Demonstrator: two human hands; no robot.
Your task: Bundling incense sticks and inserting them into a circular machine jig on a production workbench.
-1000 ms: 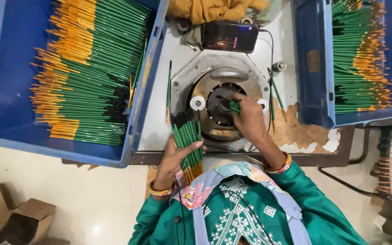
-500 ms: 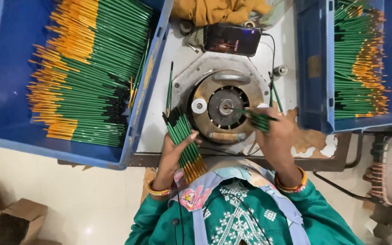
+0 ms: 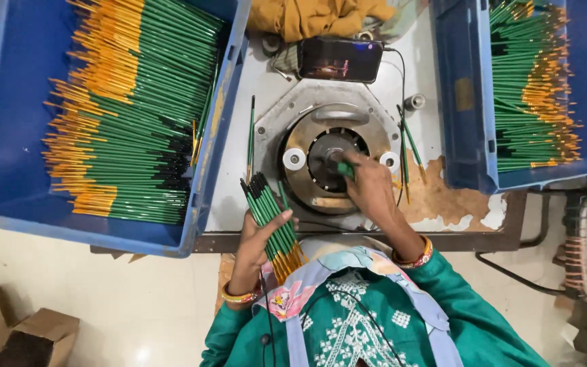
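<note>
My left hand (image 3: pixel 261 239) grips a fanned bundle of green pencils (image 3: pixel 271 221) with black tips and gold ends, held near the bench's front edge. My right hand (image 3: pixel 369 186) pinches a single green pencil (image 3: pixel 345 170) and presses its end into the dark centre opening of a round metal machine (image 3: pixel 327 163) on the white bench. The pencil's far end is hidden inside the opening.
A blue crate (image 3: pixel 8 122) at left holds many green pencils (image 3: pixel 137 115). A second blue crate (image 3: pixel 463 95) at right holds more of them. A phone (image 3: pixel 340 60) with a cable lies behind the machine, beside yellow cloth (image 3: pixel 321 17). Loose pencils (image 3: pixel 409 146) lie on the bench. Cardboard boxes (image 3: pixel 22 336) sit on the floor.
My right hand moved from the right of the machine back to its centre, now pushing a pencil into the opening. My left hand with the bundle stayed nearly still.
</note>
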